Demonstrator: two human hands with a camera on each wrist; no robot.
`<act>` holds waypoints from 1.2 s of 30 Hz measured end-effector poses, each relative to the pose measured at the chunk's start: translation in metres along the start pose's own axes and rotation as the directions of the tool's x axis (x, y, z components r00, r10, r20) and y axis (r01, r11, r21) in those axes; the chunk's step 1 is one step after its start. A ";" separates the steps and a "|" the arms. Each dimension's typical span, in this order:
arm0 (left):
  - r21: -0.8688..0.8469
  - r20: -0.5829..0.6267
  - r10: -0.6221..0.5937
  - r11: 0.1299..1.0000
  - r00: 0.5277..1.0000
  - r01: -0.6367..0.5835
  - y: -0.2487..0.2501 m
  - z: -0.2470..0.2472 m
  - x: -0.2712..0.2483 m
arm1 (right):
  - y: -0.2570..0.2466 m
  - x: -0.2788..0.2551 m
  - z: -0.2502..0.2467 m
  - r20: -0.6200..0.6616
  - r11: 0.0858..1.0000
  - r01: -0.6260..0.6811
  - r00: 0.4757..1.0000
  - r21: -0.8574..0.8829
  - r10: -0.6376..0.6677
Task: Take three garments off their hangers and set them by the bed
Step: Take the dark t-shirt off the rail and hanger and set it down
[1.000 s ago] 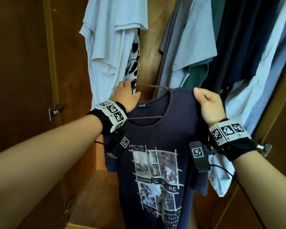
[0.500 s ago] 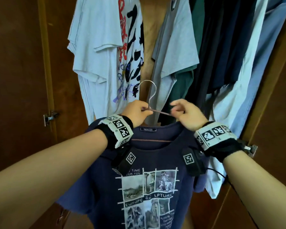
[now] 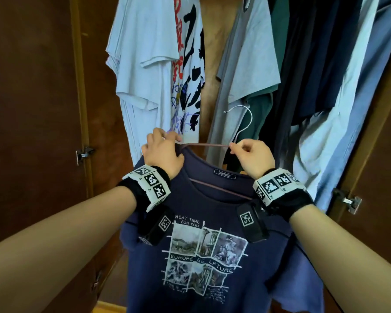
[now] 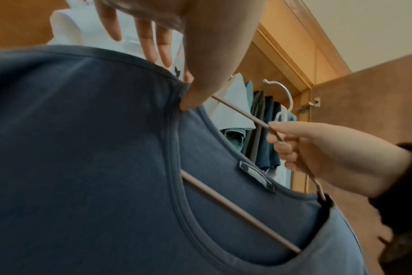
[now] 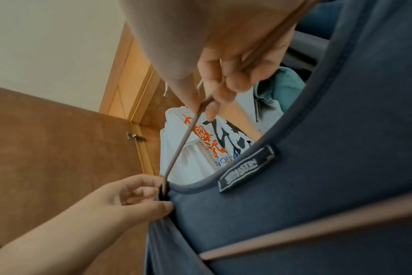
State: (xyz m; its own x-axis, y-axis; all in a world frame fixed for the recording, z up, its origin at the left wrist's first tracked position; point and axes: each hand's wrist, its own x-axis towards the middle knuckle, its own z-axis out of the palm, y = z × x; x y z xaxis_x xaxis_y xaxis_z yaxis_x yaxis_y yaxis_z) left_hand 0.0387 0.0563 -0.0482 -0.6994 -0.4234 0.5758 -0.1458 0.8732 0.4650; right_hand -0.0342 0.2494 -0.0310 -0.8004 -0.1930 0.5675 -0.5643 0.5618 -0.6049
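Note:
I hold a navy printed T-shirt [image 3: 190,279] on a thin wire hanger [image 3: 203,145] in front of the open wardrobe. My left hand [image 3: 167,147] pinches the shirt's collar at its left shoulder, thumb in front [image 4: 191,98] and fingers behind. My right hand [image 3: 237,149] pinches the hanger wire just below its white hook [image 3: 246,118]. The hanger's left arm [image 4: 242,113] lies bare above the neckline between my hands. Its bottom bar [image 5: 318,234] crosses inside the neck opening [image 4: 223,186]. The right end stays under the fabric.
More garments hang close behind: a white T-shirt with red and black print [image 3: 167,64], a grey one [image 3: 246,64], green and dark ones, and light blue shirts [image 3: 348,109]. Brown wardrobe doors stand open at left [image 3: 32,109] and right [image 3: 382,177].
My hands have moved apart. The left went from the hanger's neck to the shirt's left collar. The right carried the hook to the right, baring the hanger's left arm above the neckline.

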 end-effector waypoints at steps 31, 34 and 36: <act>-0.457 0.435 -0.240 0.772 0.868 0.442 -0.006 0.020 0.032 | 0.089 0.023 -0.030 -0.099 0.923 -0.241 0.954 0.301 0.282; -0.517 0.445 -0.288 0.691 0.848 0.506 -0.011 0.027 0.026 | 0.088 0.032 -0.039 -0.111 0.853 -0.291 0.922 0.432 0.371; -0.548 0.453 -0.298 0.651 0.840 0.526 -0.014 0.033 0.021 | 0.085 0.039 -0.045 -0.095 0.771 -0.301 0.902 0.561 0.422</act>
State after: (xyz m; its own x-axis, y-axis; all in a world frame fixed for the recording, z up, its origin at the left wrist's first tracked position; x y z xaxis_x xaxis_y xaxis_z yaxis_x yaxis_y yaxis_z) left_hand 0.0034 0.0434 -0.0649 -0.8610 -0.5070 0.0408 -0.0795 0.2134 0.9737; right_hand -0.1045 0.3260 -0.0348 -0.9406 0.1393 0.3095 -0.3070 0.0396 -0.9509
